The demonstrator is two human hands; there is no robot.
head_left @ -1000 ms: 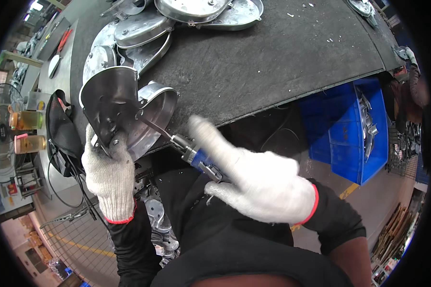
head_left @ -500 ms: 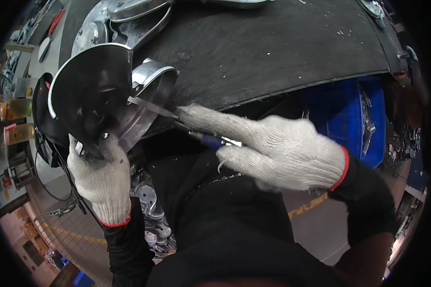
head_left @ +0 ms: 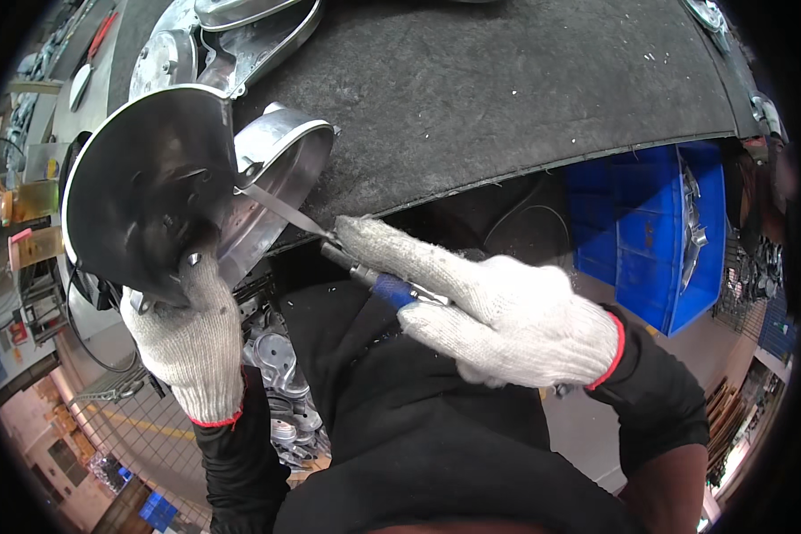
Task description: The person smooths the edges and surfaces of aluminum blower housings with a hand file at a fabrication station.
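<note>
A metal casting (head_left: 271, 191) with a tall curved wall, dark inside at the left and shiny silver at the right, tilts at the near left corner of the table. My left hand (head_left: 187, 347), in a white knit glove with a red cuff, is closed on its lower edge, the thumb inside. My right hand (head_left: 507, 311), gloved alike, grips a blue-bodied hand tool (head_left: 392, 289) with a narrow flat metal blade. The forefinger lies along the tool toward the blade. The blade's tip meets the casting near the junction of its two sections; exact contact is hard to tell.
More silver castings (head_left: 240, 44) lie at the far left of the dark table mat (head_left: 472, 98). Under its right edge, a blue bin (head_left: 650, 231) holds metal parts. Several castings (head_left: 280, 383) fill a wire cage below my left arm. A black cable (head_left: 76, 320) hangs at the left.
The casting and my left hand have shifted slightly left. My right hand has sunk a little, so the tool slopes more steeply. The blade stays at the casting.
</note>
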